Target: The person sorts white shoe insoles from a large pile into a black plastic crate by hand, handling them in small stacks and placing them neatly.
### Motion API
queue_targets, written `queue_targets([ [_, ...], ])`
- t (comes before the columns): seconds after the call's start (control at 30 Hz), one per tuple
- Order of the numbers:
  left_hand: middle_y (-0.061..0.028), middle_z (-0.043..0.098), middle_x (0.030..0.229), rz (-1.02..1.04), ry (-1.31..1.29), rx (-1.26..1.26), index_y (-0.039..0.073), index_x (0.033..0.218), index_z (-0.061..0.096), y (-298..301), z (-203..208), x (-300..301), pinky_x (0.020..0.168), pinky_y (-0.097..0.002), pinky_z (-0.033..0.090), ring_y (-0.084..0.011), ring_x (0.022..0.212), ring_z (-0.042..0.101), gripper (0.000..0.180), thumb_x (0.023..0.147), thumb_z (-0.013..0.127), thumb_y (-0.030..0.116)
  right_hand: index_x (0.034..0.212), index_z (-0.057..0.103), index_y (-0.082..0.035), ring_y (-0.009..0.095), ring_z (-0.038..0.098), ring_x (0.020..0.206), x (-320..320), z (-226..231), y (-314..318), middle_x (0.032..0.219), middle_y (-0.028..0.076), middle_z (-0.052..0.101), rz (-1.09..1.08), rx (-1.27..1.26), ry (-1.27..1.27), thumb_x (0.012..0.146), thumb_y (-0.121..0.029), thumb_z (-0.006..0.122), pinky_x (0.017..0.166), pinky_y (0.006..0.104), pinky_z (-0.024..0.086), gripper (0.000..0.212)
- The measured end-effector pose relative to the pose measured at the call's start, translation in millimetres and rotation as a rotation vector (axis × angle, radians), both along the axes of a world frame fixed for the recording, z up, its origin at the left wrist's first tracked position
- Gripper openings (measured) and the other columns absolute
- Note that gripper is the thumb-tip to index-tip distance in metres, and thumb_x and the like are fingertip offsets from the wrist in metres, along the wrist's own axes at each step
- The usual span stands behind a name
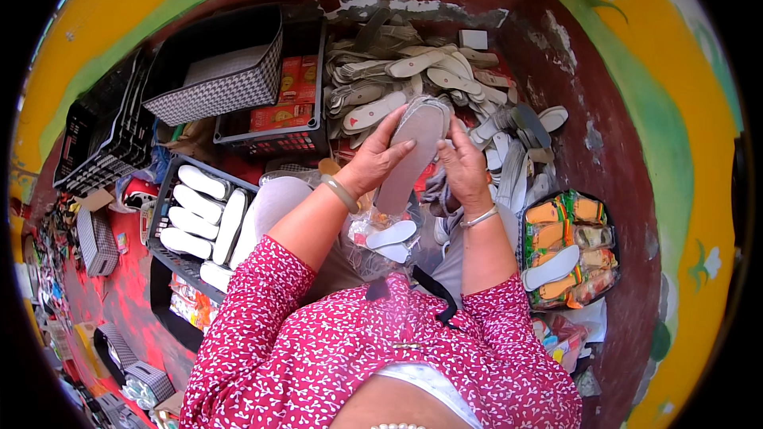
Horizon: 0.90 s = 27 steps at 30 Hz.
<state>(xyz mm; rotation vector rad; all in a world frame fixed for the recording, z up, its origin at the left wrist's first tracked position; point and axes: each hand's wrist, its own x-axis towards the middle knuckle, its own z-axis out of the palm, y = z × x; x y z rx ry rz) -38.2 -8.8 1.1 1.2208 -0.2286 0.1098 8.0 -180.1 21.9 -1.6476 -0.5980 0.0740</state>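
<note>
A small stack of grey-brown insoles [411, 160] is held up in front of me, toe ends away from me. My left hand [377, 160] is closed on its left side, thumb lying across the top face. On the other side my right hand [465, 171] grips the upper right edge, thumb near the rim. Below the stack, a white insole [392, 233] and another light one lie on clear plastic over my lap. Just beyond my hands spreads a big heap of grey and white insoles [366, 111], some bearing small red marks.
To the left, a dark crate [165, 214] holds several white padded insoles. Behind it, a houndstooth basket [214, 91] sits on a black crate [274, 143] with red boxes. At right stands a basket of orange packaged goods [568, 250]. A dark red wall [612, 159] encloses the right side.
</note>
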Motion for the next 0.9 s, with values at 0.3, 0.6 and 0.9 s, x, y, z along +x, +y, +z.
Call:
queue_targets([
  [0.3,-0.0124,0.053,0.117,0.182,-0.153,0.349,0.005,0.134,0.033,-13,-7,-2,0.09,-0.0274,0.04,-0.0167,0.106,0.051,0.048,0.091,0.054,0.01,0.133,0.035,0.003,0.038,0.062,0.089,-6,-10,9,0.104,0.026,0.059,-0.162,-0.351,-0.341,0.091,-0.024,0.052,0.074,0.0377,0.049,0.053],
  [0.6,-0.0029,0.058,0.101,-0.011,0.065,0.203,0.004,0.119,0.048,1,0,-2,0.079,-0.0232,0.046,-0.0079,0.091,0.052,0.031,0.091,0.056,0.014,0.121,0.055,-0.002,0.009,0.059,0.072,-1,8,3,0.086,0.005,0.065,0.011,0.225,0.262,0.089,-0.016,0.06,0.063,0.0228,0.047,0.036],
  [0.9,-0.0124,0.061,0.09,0.126,0.079,0.599,0.002,0.111,0.05,-1,2,-6,0.072,-0.0304,0.047,-0.0173,0.08,0.058,0.029,0.089,0.058,0.019,0.114,0.059,-0.006,0.02,0.064,0.065,-10,9,0,0.081,0.017,0.064,-0.195,-0.279,-0.366,0.084,-0.012,0.063,0.059,0.028,0.048,0.031],
])
